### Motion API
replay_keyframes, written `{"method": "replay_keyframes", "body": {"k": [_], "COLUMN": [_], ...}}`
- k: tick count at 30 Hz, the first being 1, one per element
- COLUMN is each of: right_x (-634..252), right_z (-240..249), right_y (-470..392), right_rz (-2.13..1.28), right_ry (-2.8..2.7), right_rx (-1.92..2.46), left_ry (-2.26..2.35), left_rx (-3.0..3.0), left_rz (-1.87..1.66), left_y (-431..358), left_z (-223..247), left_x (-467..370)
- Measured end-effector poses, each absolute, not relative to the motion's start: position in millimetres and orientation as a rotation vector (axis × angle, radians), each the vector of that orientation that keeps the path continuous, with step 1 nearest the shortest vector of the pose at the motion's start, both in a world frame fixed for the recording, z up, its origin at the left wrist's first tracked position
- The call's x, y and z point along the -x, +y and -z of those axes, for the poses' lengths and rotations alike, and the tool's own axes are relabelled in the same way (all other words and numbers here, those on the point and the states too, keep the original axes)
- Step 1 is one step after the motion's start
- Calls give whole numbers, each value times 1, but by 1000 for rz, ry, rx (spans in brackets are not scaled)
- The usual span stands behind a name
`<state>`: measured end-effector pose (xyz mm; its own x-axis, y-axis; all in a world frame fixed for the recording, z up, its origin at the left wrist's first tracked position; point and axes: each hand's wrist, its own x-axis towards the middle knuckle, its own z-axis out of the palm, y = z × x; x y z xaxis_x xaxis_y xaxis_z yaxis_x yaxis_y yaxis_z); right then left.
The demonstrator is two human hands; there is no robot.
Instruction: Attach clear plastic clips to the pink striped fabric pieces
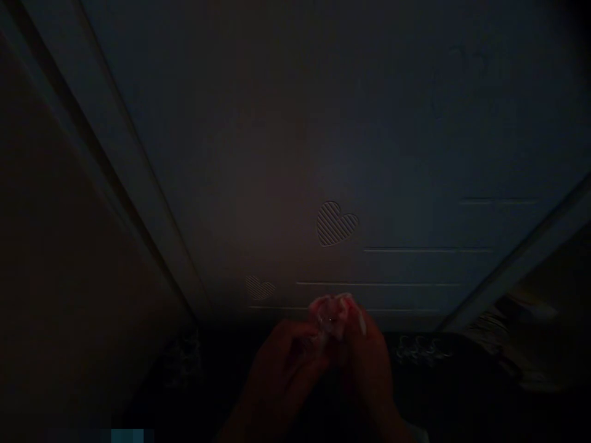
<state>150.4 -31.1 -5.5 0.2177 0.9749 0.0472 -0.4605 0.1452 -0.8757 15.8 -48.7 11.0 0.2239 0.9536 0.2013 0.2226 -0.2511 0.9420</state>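
The view is very dark. A small crumpled pinkish thing (333, 315), partly shiny, sits between my two hands at the bottom centre. My left hand (284, 363) has its fingers bent against its left side. On the right, my right hand (367, 357) is closed round the other side of it. The two hands are close together, and the lower part of the thing is hidden between them. What it is cannot be made out.
Ahead stands a pale door-like panel (277, 154) with grooved lines and two striped hearts, the larger heart (335, 224) at the centre. A frame edge (115, 166) runs down the left. Dark patterned material (420, 349) lies low at the right.
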Motion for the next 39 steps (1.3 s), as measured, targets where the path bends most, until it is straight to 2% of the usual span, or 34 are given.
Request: {"method": "replay_keyframes", "body": {"k": [8, 12, 22, 28, 34, 39], "right_x": [-150, -151, -152, -159, -155, -153], "right_z": [-5, -5, -16, -1, -6, -8], "right_y": [-31, -29, -31, -31, -33, -34], "right_rz": [-1247, -1250, -1141, -984, -1285, -1361], "right_ry": [-628, -651, -847, -811, -736, -716], "right_rx": [782, 671, 899, 1050, 873, 840], "left_ry": [1185, 1168, 1157, 1120, 1099, 1113], "left_rx": [-1545, -1715, -1762, -1757, -1749, -1723], "left_rz": [-1179, -1122, -1009, -992, -1001, -1042], "left_y": [-52, -47, -46, -44, -43, -42], "left_z": [-17, -12, -21, -18, -20, -20], "left_x": [-23, -17, -4, -2, -1, 4]}}
